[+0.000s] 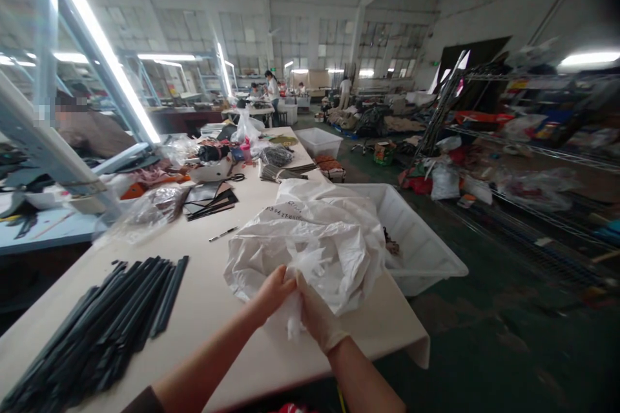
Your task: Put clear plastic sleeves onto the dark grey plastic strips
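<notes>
A big white plastic sack (329, 226) with dark handwriting lies slumped on the table in front of me. My left hand (274, 290), bare, is closed on a gathered, semi-clear plastic bag (293, 319) at the sack's near side. Against it, my right hand (317, 313), in a pale glove, pinches the same gathered plastic. The two hands nearly touch, and thin plastic sticks up above and hangs below them. What the sack holds is hidden.
Black strips (116, 322) lie piled on the table (213, 297) at left. Beyond are a pen (223, 234), dark sheets (209, 200) and scissors (232, 177). A white bin (421, 245) stands against the table's right side. Wire shelving (523, 142) is at far right.
</notes>
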Demonstrator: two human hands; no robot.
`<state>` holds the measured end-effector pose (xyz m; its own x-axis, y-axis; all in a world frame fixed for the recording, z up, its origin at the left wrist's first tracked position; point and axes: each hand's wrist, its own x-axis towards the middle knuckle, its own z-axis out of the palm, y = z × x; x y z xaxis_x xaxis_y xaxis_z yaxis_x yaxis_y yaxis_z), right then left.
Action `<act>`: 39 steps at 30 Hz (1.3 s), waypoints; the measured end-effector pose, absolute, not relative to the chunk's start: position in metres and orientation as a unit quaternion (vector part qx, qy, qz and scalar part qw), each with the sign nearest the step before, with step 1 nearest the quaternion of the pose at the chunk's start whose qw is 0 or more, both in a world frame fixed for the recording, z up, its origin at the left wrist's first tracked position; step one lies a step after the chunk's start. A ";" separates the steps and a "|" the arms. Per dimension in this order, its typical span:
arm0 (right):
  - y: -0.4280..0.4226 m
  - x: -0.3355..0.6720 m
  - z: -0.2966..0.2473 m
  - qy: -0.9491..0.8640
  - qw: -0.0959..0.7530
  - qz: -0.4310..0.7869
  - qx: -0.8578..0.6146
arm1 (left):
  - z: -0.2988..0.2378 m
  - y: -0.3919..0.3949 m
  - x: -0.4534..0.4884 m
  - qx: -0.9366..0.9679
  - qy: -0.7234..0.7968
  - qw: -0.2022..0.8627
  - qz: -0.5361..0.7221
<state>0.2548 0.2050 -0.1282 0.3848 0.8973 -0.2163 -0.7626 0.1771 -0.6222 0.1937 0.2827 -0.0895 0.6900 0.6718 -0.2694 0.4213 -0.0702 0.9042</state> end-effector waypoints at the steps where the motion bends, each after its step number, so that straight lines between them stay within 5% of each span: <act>1: 0.207 0.251 -0.126 -0.097 0.759 0.545 -0.342 | -0.093 0.278 0.190 0.743 0.379 0.540 0.115; 11: 0.234 0.233 -0.105 0.008 0.695 0.672 -0.255 | -0.115 0.276 0.124 0.632 0.398 0.664 0.031; 15: 0.253 0.225 -0.109 -0.026 0.719 0.657 -0.222 | -0.099 0.295 0.095 0.726 0.378 0.575 0.014; 20: 0.269 0.206 -0.111 -0.065 0.709 0.660 -0.239 | -0.070 0.324 0.064 0.783 0.446 0.397 0.174; 29: 0.295 0.142 -0.114 -0.141 0.592 0.703 -0.368 | -0.069 0.372 0.045 0.733 0.459 0.475 0.161; 39: 0.319 0.079 -0.120 -0.160 0.566 0.640 -0.495 | -0.069 0.417 0.006 0.800 0.453 0.339 0.202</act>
<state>0.0793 0.3192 -0.1198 0.1294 0.8827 -0.4517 -0.5655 -0.3085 -0.7649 0.0058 0.4171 -0.0693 0.5082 0.8611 0.0156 0.5878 -0.3600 0.7245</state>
